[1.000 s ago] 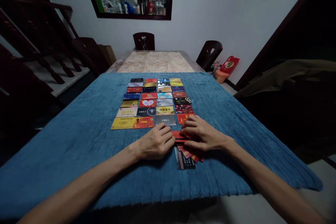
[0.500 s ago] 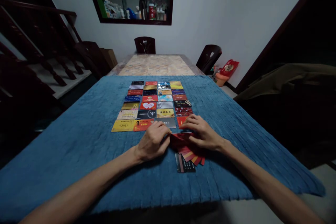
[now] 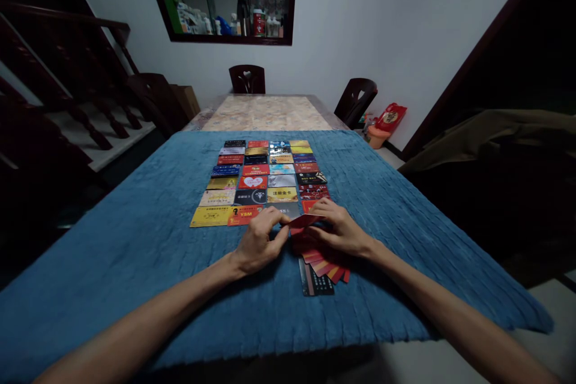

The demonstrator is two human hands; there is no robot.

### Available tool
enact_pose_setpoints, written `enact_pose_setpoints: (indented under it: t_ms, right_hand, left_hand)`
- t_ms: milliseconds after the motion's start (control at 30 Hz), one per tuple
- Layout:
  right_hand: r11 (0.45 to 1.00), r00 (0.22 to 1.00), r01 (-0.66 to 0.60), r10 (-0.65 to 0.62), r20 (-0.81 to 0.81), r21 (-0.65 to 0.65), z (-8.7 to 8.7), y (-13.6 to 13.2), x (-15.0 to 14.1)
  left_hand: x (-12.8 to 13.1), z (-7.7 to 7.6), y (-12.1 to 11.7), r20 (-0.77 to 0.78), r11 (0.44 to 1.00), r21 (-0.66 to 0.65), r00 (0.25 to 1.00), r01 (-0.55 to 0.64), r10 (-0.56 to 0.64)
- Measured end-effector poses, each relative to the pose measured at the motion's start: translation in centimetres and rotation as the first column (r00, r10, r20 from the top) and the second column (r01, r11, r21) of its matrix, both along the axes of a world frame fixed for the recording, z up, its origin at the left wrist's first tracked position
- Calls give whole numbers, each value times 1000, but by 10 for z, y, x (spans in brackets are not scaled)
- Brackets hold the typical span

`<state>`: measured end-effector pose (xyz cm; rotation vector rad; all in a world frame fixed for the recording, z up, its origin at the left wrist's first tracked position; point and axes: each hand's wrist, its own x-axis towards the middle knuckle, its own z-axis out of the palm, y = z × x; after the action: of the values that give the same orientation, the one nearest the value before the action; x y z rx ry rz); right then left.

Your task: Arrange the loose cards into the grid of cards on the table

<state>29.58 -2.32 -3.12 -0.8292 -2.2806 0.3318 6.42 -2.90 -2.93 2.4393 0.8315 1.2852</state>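
My left hand [image 3: 261,239] pinches the left end of a red card [image 3: 305,221], and my right hand [image 3: 338,229] grips its right end. The card is tilted just above the cloth. Below it lies a fanned stack of red and yellow cards [image 3: 323,264], with a black card [image 3: 315,283] at its bottom, stripe side up. Ahead of my hands, several cards sit in a grid of four columns. The near row has a yellow card [image 3: 209,216], an orange card [image 3: 243,215], a grey card partly hidden by my left fingers, and a red one mostly behind my right fingers.
A blue cloth [image 3: 148,216] covers the near part of the table; its bare patterned top [image 3: 270,111] shows beyond. Chairs [image 3: 247,79] stand around the far end. A glass-shelved wall cabinet [image 3: 225,6] is behind, and a red bag [image 3: 392,117] is on the right.
The red card has been lifted and tilted off the stack, its face turning flatter. Both hands stay close to the same place, and the view has shifted slightly.
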Motion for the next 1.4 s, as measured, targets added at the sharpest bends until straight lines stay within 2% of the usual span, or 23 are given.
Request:
enact_pose_setpoints:
  t_ms: [600,800,933,1067,1400]
  right_hand:
    - [999,998,-35,34,-58,-9,1,-2,-5]
    - [999,988,39,-43,-150,-30,0,-5,-5]
    - [992,986,105,-95,-137,64,-1,-6,-6]
    - [968,992,124,-113,-65,217,1,-8,-8]
    - [845,956,145,-254,148,514,8,-10,-6]
  left_hand:
    - [0,0,3,24,997,-69,999,-19,21]
    - [-2,0,5,41,1000,-21,999,-20,21]
    - [-2,-1,7,40,1000,17,999,-19,19]
    - [-1,-1,8,36,999,51,999,-18,16]
    - [-4,-2,13,19,999,29,999,-29,29]
